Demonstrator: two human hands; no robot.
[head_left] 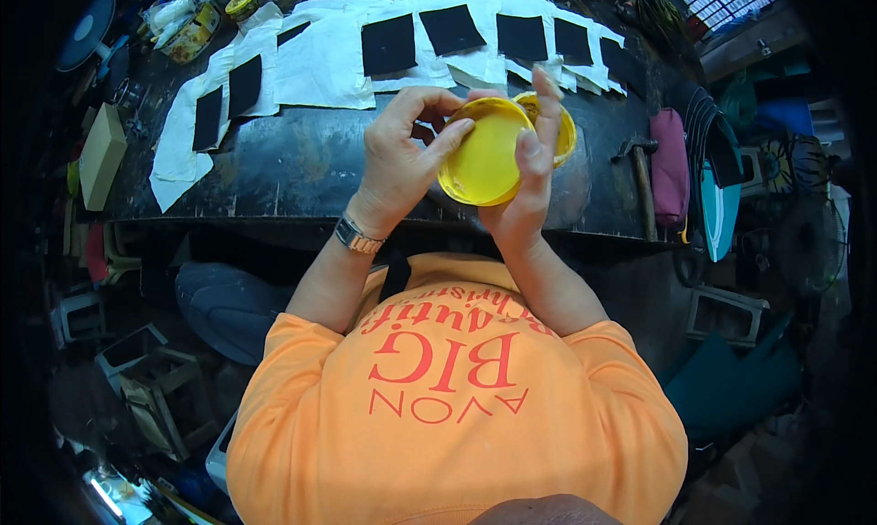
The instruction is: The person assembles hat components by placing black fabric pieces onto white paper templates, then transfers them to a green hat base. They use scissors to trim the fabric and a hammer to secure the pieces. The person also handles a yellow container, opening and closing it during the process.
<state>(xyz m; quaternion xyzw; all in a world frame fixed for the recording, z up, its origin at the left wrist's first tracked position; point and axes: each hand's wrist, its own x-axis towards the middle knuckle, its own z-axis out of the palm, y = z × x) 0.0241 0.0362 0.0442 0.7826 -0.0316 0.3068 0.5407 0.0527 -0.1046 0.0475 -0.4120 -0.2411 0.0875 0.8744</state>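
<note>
In front of my chest I hold a round yellow lid (486,152) with a raised rim, tilted so its flat face shows. My left hand (399,144) grips its left edge, the thumb lying over the rim and the fingers bent behind. My right hand (523,201) is closed about the right side, thumb against the rim and a finger pointing up. Just behind the lid a yellow tub (568,137) with a stained inner wall shows in part. Its base is hidden by the lid and my right hand.
Black squares (388,45) lie on overlapping white cloth sheets (320,73) along the dark table (292,173). A hammer (643,183) and a maroon pouch (669,164) are on the right. At left are a cream block (102,158) and a small yellow tub (241,5).
</note>
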